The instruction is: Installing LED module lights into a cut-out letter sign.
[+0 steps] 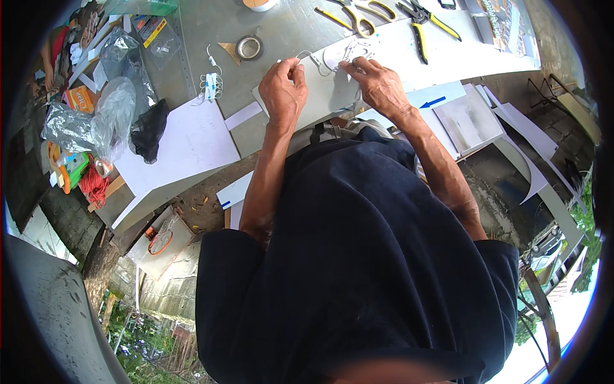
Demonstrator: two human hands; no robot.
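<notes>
My left hand (283, 93) is closed in a pinch, with a thin white wire (307, 54) arcing out from its fingertips. My right hand (378, 86) is also closed, thumb and forefinger pinching the wire beside a loose white coil (355, 50). Both hands hover over a long white panel (448, 61) on the grey table (208, 32). A small bundle of white wire (211, 86) with blue marks lies left of my left hand. Near it is a roll of tape (249, 47).
Scissors with yellow-and-black handles (363, 24) and yellow-handled pliers (420, 40) lie at the far side. Crumpled plastic bags (115, 109), a black cloth-like piece (149, 131) and red cord (94, 187) crowd the left. Loose sheets (470, 118) stand at the right.
</notes>
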